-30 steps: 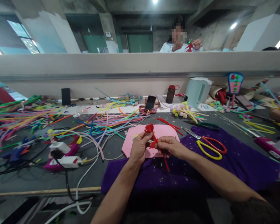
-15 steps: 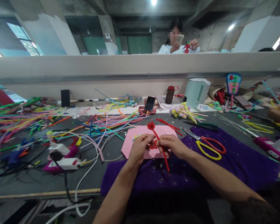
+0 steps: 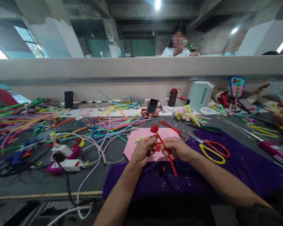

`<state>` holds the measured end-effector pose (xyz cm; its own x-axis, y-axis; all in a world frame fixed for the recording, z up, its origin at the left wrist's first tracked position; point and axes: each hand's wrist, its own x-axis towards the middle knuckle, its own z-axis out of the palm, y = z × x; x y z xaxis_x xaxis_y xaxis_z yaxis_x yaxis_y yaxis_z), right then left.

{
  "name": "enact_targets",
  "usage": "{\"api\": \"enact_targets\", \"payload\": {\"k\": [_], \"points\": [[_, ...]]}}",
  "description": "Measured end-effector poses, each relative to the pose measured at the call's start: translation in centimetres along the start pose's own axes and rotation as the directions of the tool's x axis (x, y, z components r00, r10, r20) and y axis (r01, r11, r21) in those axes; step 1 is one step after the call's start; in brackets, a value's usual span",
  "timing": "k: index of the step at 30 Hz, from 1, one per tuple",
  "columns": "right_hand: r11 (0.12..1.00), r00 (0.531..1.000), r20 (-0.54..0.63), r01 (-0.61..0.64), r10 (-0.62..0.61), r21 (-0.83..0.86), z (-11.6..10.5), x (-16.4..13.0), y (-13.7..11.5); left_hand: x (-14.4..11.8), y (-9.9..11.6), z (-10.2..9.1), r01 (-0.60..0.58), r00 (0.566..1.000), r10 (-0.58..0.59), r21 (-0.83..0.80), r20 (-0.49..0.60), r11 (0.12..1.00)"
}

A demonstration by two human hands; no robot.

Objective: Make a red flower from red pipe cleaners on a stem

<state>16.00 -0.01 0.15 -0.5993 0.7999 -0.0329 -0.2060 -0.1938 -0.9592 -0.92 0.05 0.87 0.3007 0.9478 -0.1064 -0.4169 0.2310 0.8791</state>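
Pinching a red fuzzy pipe-cleaner stem (image 3: 166,150) between them, the left hand (image 3: 142,150) and the right hand (image 3: 176,148) meet just above the near edge of a pink foam sheet (image 3: 136,147). Both sets of fingers are closed on the stem around a small red twisted knot at its middle. The stem's long axis runs on a slant: its curled red flower-like head points up and away to the left, over the pink sheet, while the bare tail points down and toward the person, to the right, over a purple felt cloth (image 3: 238,166) spread on the dark grey surface (image 3: 25,182).

Just right of the right hand, yellow-and-red handled scissors (image 3: 208,147) lie on the purple cloth. To the left, white power adapters with tangled cables (image 3: 66,157) sit on the surface. Farther out, a heap of multicoloured pipe cleaners (image 3: 61,122) spreads across the left side, and loose red stems (image 3: 172,127) lie past the pink sheet. Near the back wall stand a black smartphone (image 3: 152,105), a brown bottle with a red lid (image 3: 172,97) and a pale green electric kettle (image 3: 199,94). Beyond the partition another person in a white top (image 3: 175,51) sits.
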Motion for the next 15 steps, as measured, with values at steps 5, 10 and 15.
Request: {"api": "enact_targets", "payload": {"k": [5, 10, 15], "points": [[0.998, 0.999, 0.018, -0.034, 0.035, -0.046, 0.18, -0.13, 0.03, 0.28, -0.31, -0.14, -0.004, 1.0, 0.001, -0.092, -0.026, 0.996], [0.991, 0.996, 0.048, -0.073, 0.079, -0.112, 0.36, -0.14, 0.06, 0.41, -0.56, -0.12, -0.014, 0.999, 0.009, -0.099, -0.054, 0.995], [0.983, 0.995, 0.055, -0.077, 0.087, -0.165, 0.4, -0.08, 0.17, 0.34, -0.55, 0.0, -0.02, 0.999, 0.016, -0.107, -0.039, 0.994]]}}
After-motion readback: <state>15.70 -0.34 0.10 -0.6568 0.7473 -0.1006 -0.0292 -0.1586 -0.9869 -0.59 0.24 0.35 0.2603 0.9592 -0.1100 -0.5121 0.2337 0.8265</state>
